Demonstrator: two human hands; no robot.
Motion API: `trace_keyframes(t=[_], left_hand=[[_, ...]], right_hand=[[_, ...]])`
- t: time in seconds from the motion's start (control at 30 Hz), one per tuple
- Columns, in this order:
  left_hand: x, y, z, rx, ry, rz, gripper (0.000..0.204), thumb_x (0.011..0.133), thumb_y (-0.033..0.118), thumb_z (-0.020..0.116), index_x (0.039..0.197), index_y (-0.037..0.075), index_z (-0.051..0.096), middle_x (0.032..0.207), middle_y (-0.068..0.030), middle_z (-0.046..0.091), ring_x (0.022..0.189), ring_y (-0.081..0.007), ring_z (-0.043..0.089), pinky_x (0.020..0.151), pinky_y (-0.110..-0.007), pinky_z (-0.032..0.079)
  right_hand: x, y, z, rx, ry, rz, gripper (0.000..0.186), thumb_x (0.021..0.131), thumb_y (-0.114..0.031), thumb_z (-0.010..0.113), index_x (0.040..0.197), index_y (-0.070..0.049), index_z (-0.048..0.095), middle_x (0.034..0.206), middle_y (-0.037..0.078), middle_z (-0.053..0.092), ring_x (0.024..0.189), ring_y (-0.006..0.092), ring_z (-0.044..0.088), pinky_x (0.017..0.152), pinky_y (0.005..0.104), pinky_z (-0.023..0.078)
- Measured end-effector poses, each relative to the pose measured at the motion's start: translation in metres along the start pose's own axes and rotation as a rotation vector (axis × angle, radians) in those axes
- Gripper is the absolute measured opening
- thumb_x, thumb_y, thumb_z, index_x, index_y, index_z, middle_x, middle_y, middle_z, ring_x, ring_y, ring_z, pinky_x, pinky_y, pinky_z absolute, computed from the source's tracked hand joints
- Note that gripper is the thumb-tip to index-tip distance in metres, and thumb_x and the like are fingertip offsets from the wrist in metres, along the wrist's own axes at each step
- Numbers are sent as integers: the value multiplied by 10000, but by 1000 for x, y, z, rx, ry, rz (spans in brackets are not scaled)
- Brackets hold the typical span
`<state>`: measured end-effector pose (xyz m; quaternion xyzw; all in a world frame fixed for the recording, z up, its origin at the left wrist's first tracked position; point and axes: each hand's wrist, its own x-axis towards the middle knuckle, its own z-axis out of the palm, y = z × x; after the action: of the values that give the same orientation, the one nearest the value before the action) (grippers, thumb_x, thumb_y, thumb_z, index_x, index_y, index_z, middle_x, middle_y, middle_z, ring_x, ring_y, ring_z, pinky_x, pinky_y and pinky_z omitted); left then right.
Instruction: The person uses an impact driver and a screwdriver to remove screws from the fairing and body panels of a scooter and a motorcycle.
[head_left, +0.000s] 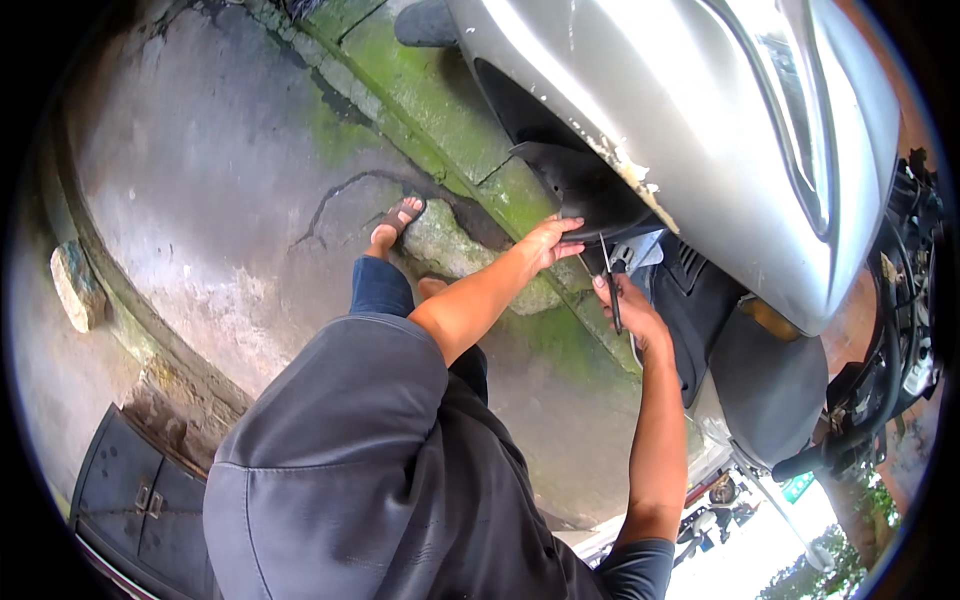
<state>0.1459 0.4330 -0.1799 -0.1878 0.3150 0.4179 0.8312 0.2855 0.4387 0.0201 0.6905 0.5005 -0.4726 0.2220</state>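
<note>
A silver vehicle body panel (650,90) with chipped paint along its lower edge fills the upper right. Under that edge hangs a black plastic liner (590,195). My left hand (549,243) is closed on the liner's lower edge, thumb and fingers on either side of it. Close by on the right, my right hand (635,310) grips a screwdriver (612,295) by its dark handle. Its thin metal shaft points up toward the liner. Whether the tip touches anything cannot be made out.
Cracked concrete ground (200,180) with a mossy strip (440,130) runs beneath the vehicle. My sandalled foot (402,218) stands near a broken edge. A stone (77,286) lies far left, above a dark cabinet (140,500). Dark mechanical parts (895,320) stand at right.
</note>
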Motion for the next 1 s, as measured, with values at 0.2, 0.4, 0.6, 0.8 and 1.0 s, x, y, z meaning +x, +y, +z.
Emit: trace_keyframes(t=[0.2, 0.4, 0.6, 0.8, 1.0], left_hand=[[-7, -5, 7, 42, 24, 224, 223, 919, 169, 682, 1126, 148, 603, 1054, -27, 683, 964, -184, 659, 786, -398, 573], [-6, -4, 3, -99, 12, 194, 259, 925, 215, 677, 1152, 124, 590, 1087, -51, 675, 993, -210, 649, 832, -408, 567], [-16, -27, 11, -504, -85, 75, 445, 872, 417, 736, 1143, 94, 593, 1036, -100, 660, 978, -233, 644, 917, -411, 559], [13, -58, 37, -453, -13, 52, 450, 803, 389, 814, 1054, 72, 616, 984, -91, 635, 839, -188, 619, 736, -349, 566], [5, -65, 51, -435, 74, 67, 244, 855, 216, 776, 977, 62, 631, 864, -58, 637, 763, -182, 619, 648, -339, 561]], right_hand=[[-6, -55, -21, 46, -91, 128, 870, 797, -761, 618, 1210, 2, 553, 776, 23, 523, 686, 126, 500, 587, 295, 432], [3, -59, -24, 167, -16, 167, 602, 867, -648, 639, 1051, -77, 592, 664, -22, 523, 549, 88, 490, 481, 241, 415], [11, -58, -16, 154, -4, 168, 544, 908, -606, 613, 1087, -92, 640, 754, 5, 593, 607, 88, 553, 523, 233, 475], [17, -38, -9, 200, 24, 112, 524, 906, -586, 632, 1053, -84, 621, 736, -4, 573, 599, 83, 527, 507, 236, 441], [46, 11, 3, 8, 274, 20, 561, 859, -628, 666, 982, -87, 589, 745, -10, 554, 657, 95, 512, 561, 257, 420]])
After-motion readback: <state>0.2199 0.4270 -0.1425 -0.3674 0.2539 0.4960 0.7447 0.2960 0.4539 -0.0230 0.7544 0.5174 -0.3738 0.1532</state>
